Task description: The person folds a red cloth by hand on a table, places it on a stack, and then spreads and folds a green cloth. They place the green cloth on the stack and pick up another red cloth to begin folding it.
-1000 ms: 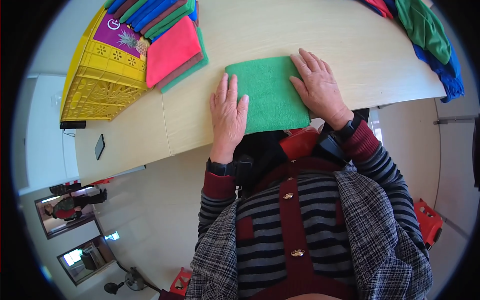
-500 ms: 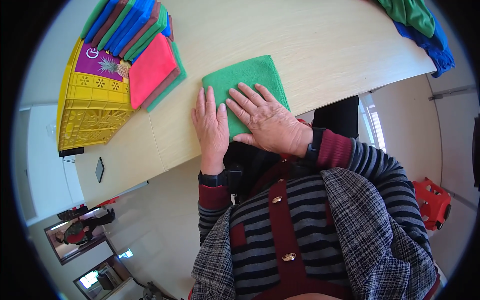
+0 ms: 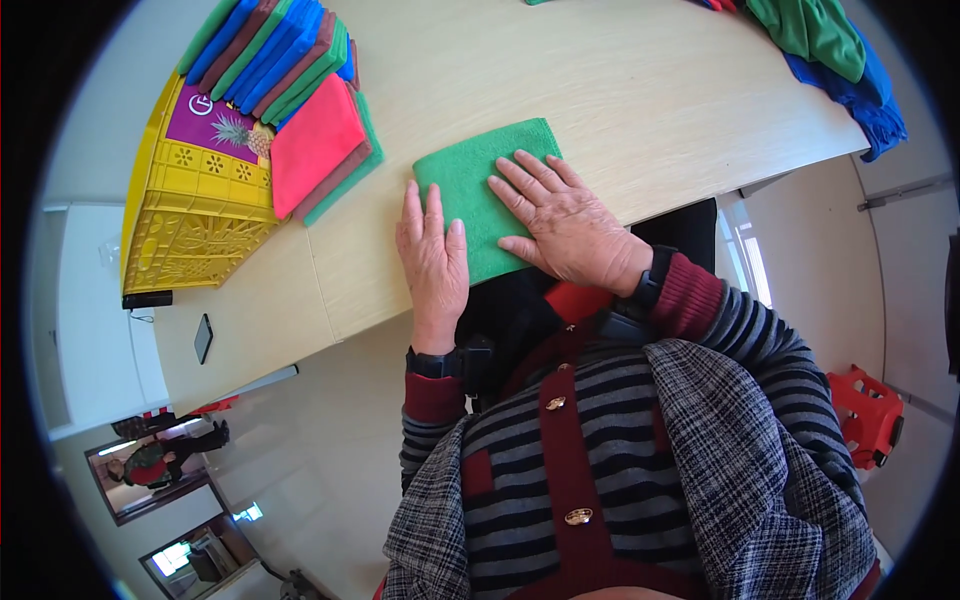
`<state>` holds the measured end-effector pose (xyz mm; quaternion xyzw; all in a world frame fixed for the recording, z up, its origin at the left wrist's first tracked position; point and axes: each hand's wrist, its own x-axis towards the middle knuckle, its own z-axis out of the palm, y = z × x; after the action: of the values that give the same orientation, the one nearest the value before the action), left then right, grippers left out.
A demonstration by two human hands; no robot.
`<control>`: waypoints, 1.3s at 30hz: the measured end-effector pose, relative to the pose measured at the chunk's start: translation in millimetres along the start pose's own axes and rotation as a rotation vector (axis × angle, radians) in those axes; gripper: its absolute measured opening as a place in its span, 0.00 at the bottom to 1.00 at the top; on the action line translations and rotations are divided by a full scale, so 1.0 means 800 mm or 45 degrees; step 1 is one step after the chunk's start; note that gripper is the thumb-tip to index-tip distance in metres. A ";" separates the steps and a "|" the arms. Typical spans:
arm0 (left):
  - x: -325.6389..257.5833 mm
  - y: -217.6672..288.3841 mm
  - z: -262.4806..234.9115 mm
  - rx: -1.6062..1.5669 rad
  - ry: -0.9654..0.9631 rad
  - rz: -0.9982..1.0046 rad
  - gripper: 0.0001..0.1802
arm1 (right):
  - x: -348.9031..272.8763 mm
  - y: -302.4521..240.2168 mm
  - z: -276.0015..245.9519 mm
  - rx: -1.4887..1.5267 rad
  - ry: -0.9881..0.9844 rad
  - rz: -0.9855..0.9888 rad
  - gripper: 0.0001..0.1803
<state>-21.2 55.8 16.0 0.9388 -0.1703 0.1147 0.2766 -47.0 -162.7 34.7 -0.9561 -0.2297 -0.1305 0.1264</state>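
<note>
Cloth (image 3: 470, 190), green, folded, slants away leftward, long axis unclear, partly covered by flat, outstretched hands (image 3: 434, 262) (image 3: 575, 230)

The pale wooden table (image 3: 640, 120) bears a folded green cloth (image 3: 476, 205), a yellow crate (image 3: 200, 200), a dark phone (image 3: 203, 339) and, far right, loose cloths (image 3: 815, 40)

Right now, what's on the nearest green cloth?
The right hand lies on the cloth, the left hand along its left edge. The part beneath them is hidden.
</note>
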 end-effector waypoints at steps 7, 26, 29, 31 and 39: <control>-0.027 0.019 -0.020 -0.039 -0.114 0.431 0.35 | -0.011 0.025 -0.005 0.009 -0.012 0.075 0.38; -0.048 0.083 0.005 0.144 0.111 0.650 0.26 | 0.057 0.059 -0.018 -0.030 -0.151 -0.047 0.30; -0.038 0.079 0.005 0.029 0.114 0.681 0.25 | 0.054 0.050 -0.024 -0.026 -0.201 -0.036 0.31; -0.032 0.068 0.003 -0.065 0.178 0.664 0.26 | 0.043 0.036 -0.013 0.031 -0.085 -0.072 0.31; 0.019 0.035 0.025 0.196 -0.021 0.377 0.38 | 0.033 0.038 0.011 0.028 0.041 -0.016 0.34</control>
<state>-15.8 19.1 17.9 0.9228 -0.2997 0.1594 0.1824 -8.2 -175.3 28.9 -0.9510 -0.2350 -0.1440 0.1398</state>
